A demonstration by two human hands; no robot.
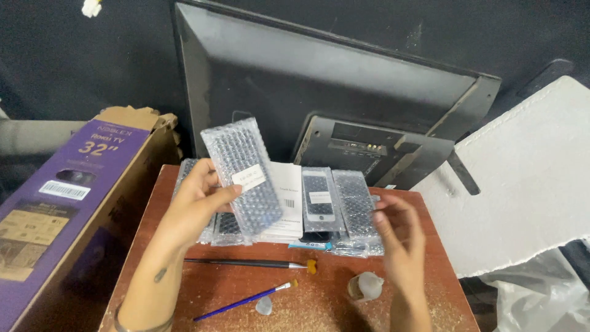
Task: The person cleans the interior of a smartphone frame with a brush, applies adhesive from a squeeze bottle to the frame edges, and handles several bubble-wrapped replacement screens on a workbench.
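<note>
bubble-wrap pouch [244, 178] with labelled part inside, in left hand [195, 206]

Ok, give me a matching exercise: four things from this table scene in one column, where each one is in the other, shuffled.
Things:
1. bubble-wrapped packet with a white label
2. blue paintbrush
3. purple box
4. flat screen

Places:
A. leaning against the dark wall behind the table
B. held up in the left hand
C. lying on the table near its front edge
D. beside the table, on the left

Pairs: 1-B, 2-C, 3-D, 4-A
</note>
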